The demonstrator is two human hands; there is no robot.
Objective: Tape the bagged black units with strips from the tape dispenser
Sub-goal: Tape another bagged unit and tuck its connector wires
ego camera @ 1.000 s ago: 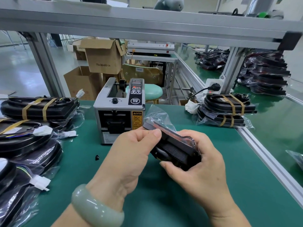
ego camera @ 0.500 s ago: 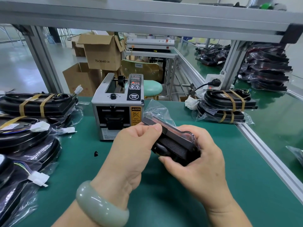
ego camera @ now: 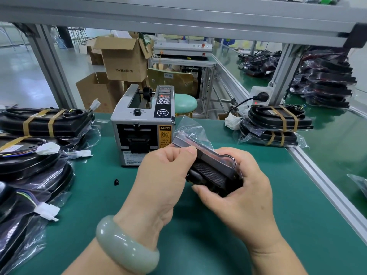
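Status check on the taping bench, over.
Left hand and right hand grip the bagged black unit above the mat. No tape seen on it. Tape dispenser behind, path clear.

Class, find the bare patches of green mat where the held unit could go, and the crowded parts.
Free: mat between the right hand and the aluminium rail; a narrower strip between the left hand and the bagged units, bar one black scrap. Crowded: the left edge.

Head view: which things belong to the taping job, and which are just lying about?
Job: bagged unit, gripped by left hand and right hand; tape dispenser; taped stack, right; bagged pile, left.
Lying about: cardboard boxes; green stool; black scrap.
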